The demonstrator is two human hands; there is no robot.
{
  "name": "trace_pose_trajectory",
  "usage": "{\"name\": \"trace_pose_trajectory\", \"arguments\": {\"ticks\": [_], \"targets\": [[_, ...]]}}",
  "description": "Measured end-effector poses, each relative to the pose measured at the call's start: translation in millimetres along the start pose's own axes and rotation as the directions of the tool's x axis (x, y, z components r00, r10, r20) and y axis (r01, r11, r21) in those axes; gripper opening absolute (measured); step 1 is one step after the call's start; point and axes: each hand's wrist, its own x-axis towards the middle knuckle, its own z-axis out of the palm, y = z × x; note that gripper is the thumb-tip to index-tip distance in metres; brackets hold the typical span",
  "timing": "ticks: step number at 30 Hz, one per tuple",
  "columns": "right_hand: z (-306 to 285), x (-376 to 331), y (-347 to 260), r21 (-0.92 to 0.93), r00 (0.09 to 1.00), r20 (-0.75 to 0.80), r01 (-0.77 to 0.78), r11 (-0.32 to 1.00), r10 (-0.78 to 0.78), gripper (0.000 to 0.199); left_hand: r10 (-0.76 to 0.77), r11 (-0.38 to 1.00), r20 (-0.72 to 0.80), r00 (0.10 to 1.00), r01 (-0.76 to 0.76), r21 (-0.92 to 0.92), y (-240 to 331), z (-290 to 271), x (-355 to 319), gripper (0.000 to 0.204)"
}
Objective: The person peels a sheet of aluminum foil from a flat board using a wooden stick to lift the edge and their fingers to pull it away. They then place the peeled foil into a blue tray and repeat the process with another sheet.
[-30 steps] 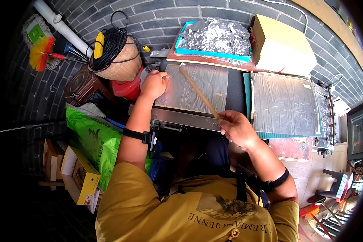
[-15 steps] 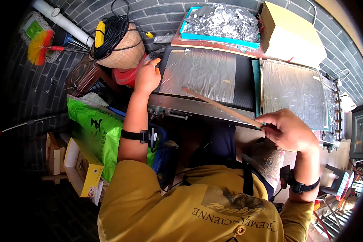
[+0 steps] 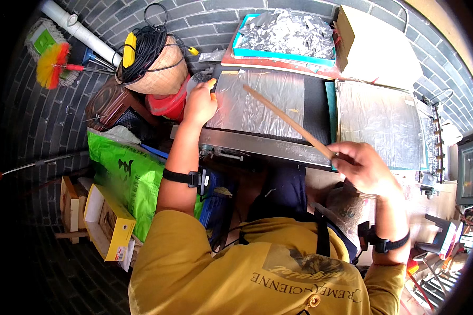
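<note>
A long, thin wooden stick (image 3: 289, 121) is gripped in my right hand (image 3: 363, 165), in front of the bench. It slants up to the left, its far end over a wrinkled silvery sheet (image 3: 257, 105) that lies on a black belt surface (image 3: 316, 113). At that sheet's left edge is my left hand (image 3: 199, 105). Its index finger is stretched out and the thumb stands apart from it. The other fingers are bent and partly hidden, and no held object shows.
A stack of silvery sheets (image 3: 381, 123) lies right of the belt. Behind are a turquoise tray (image 3: 284, 54) of silvery scraps and a cardboard box (image 3: 378, 47). At left stand a woven basket (image 3: 160, 65) with black cable, a red bucket (image 3: 168, 105) and a green bag (image 3: 123, 173).
The stick's far end has swung farther from me across the silvery sheet. My left hand has shifted a little right and nearer. The view has shifted slightly.
</note>
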Motion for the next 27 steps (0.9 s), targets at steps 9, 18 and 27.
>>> {"name": "trace_pose_trajectory", "arguments": {"ticks": [9, 18, 27], "targets": [[56.6, 55.8, 19.6, 0.343, 0.993, -0.086, -0.048, 0.938, 0.082, 0.02, -0.02, 0.992, 0.124, 0.992, 0.035, -0.119, 17.9, 23.2, 37.3, 0.055], [59.7, 61.2, 23.7, 0.247, 0.993, -0.114, -0.012, 0.969, 0.041, 0.022, 0.069, 0.997, 0.208, 0.976, -0.058, -0.059, 29.8, 30.2, 46.4, 0.055], [62.3, 65.0, 26.7, 0.253, 0.996, -0.086, 0.013, 0.967, 0.009, 0.022, -0.013, 0.998, 0.121, 0.993, 0.02, -0.054, 28.6, 30.0, 45.9, 0.054]]}}
